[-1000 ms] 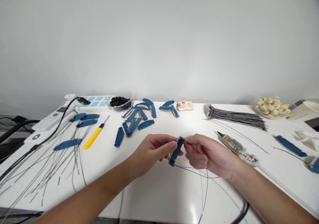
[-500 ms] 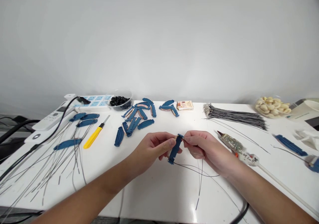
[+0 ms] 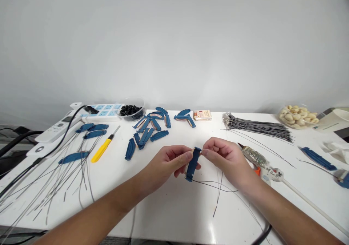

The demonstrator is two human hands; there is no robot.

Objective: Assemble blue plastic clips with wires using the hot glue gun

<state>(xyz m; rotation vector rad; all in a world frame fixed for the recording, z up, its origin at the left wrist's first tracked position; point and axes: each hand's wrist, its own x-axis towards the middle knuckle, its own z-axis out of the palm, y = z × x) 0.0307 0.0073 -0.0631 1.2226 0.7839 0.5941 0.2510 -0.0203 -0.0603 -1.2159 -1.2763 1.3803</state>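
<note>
My left hand [image 3: 177,161] grips a curved blue plastic piece [image 3: 193,164] between thumb and fingers, near the middle of the table. The piece stands on end, and thin dark wires [image 3: 212,184] trail from its lower end to the right. At the upper end of the piece, my right hand [image 3: 220,153] is closed in a pinch. What sits between its fingertips is too small to make out. More blue pieces [image 3: 147,136] lie in a loose heap beyond my hands. To the left, further blue pieces [image 3: 74,157] have long thin wires attached.
A yellow-handled screwdriver [image 3: 102,148] lies left, near a power strip [image 3: 105,112] and a bowl of black parts [image 3: 131,111]. On the right are a bundle of black wires [image 3: 259,128], a glue gun [image 3: 261,165], a bowl of pale pieces [image 3: 297,117] and a small box [image 3: 202,115].
My right hand has shifted slightly up and its fingers have changed position at the piece's upper end. The blue piece has turned a little in my left hand.
</note>
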